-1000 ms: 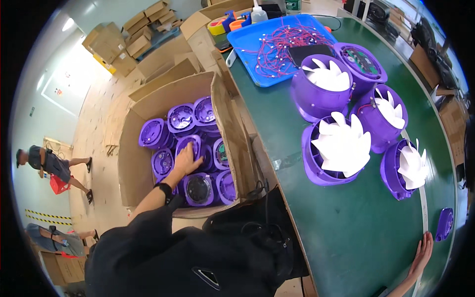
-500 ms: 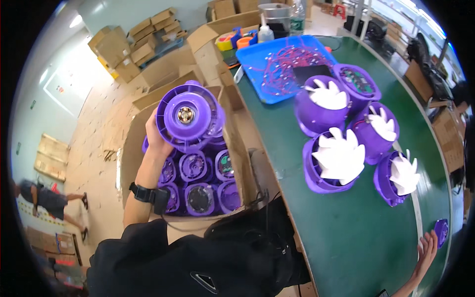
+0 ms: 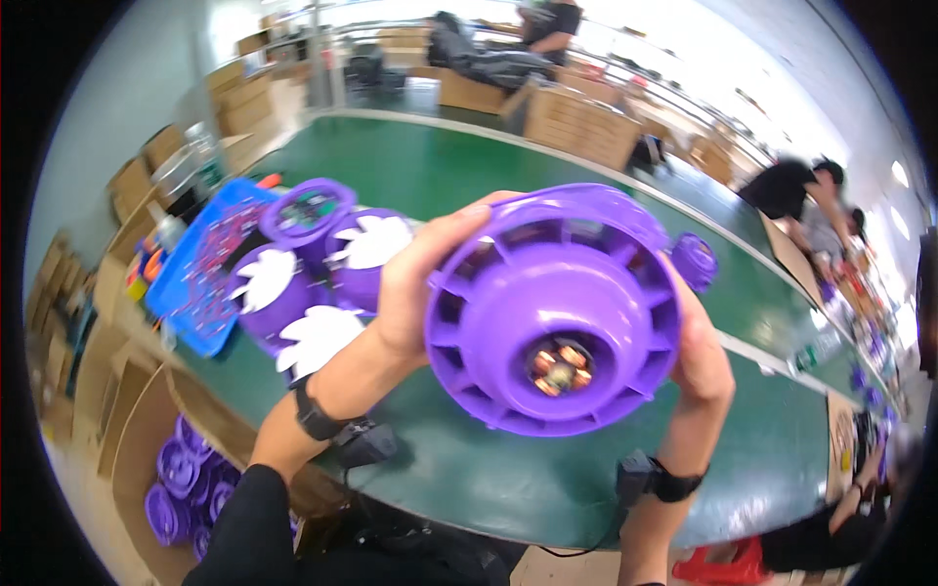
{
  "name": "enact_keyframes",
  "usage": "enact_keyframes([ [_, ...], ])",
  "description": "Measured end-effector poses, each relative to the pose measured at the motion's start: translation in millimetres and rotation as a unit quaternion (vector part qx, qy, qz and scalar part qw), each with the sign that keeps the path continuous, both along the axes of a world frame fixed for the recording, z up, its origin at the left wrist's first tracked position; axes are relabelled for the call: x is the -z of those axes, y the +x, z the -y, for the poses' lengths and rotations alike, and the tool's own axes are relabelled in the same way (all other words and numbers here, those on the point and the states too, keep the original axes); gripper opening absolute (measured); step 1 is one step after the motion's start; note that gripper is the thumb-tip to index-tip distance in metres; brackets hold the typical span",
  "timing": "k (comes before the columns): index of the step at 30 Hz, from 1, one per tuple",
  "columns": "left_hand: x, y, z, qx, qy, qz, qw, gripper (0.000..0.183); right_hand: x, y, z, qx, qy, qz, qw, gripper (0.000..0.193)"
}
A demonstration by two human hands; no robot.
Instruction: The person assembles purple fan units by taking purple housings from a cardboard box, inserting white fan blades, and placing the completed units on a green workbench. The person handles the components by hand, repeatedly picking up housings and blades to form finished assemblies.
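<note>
A purple fan housing is held up over the green workbench, its round ribbed end toward me. Copper windings show in the hole at its centre. My left hand is wrapped round its left side. My right hand grips its right side, the fingertips hidden behind the housing. Left of it on the bench stand several purple housings, some with white fan wheels in them. One housing shows a green circuit board. Beyond my right hand sits another purple part.
On the bench's left end lies a blue tray of red and purple wires. A cardboard box of purple housings stands lower left. Cartons stand across the bench. People work at the far side and right; a red stool is lower right.
My view has swung right, from the box to the bench. The housing, earlier in my left hand alone above the box, is now over the bench in both hands.
</note>
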State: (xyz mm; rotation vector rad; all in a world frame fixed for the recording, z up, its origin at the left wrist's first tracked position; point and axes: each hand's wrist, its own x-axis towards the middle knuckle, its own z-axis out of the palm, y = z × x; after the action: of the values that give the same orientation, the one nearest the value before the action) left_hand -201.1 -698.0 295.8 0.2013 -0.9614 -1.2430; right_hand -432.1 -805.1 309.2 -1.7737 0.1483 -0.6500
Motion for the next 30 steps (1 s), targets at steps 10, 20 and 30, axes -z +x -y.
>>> enact_keyframes([
  [10,-4,-2,32,-0.269,0.081,0.291,0.915,0.038,11,25,23,0.026,0.152,0.068,0.986,0.065],
  [20,-18,13,-13,-0.363,-0.068,0.739,0.564,0.048,59,13,95,0.186,0.33,0.101,0.92,0.039],
  [30,31,-32,-31,-0.077,-0.228,0.656,0.715,0.018,198,-40,333,0.389,0.244,0.059,0.887,0.05],
])
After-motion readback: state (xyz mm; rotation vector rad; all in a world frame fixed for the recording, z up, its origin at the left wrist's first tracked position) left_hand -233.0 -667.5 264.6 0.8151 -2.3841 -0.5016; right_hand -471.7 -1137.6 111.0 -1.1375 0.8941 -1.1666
